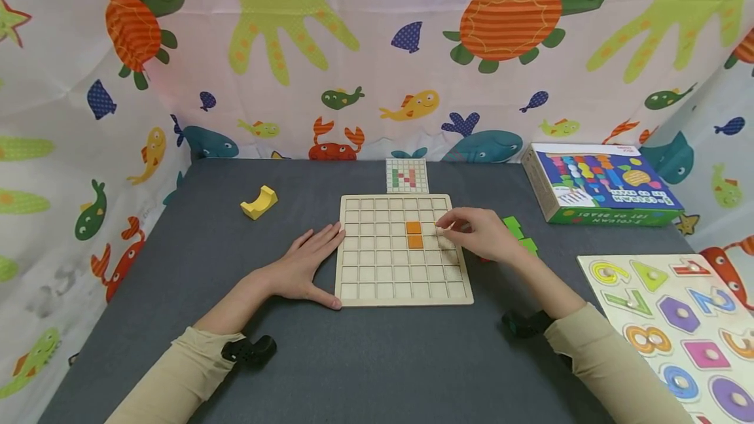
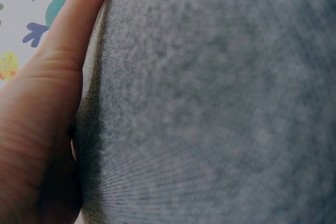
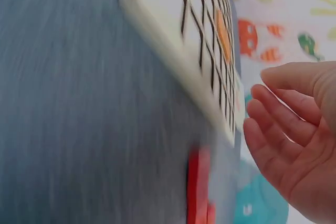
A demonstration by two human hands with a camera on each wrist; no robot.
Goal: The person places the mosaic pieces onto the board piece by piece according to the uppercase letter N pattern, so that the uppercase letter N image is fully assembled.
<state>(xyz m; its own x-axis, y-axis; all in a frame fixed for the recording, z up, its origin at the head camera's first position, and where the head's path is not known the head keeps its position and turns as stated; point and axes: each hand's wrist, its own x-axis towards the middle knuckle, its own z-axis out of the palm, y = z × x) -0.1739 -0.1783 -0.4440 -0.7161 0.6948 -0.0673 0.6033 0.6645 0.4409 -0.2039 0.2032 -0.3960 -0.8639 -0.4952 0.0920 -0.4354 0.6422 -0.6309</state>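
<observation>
A wooden grid board [image 1: 365, 271] lies on the dark table, with two orange square tiles [image 1: 415, 241] set one above the other in its cells. My left hand [image 1: 297, 270] rests flat along the board's left edge, fingers spread and thumb at the near corner. Over the board's right side, my right hand [image 1: 480, 233] pinches what looks like a small orange tile, only a sliver showing at the fingertips. In the right wrist view, the right hand [image 3: 294, 124] is beside the board [image 3: 173, 45]. Behind the board stands a small pattern card [image 1: 406, 176].
Green tiles [image 1: 512, 226] lie right of the board, partly behind my right forearm, with red pieces [image 3: 198, 184] close by. A yellow curved block [image 1: 259, 203] sits at the back left. At right are a bead box [image 1: 607, 182] and a number-and-shape puzzle [image 1: 648, 306].
</observation>
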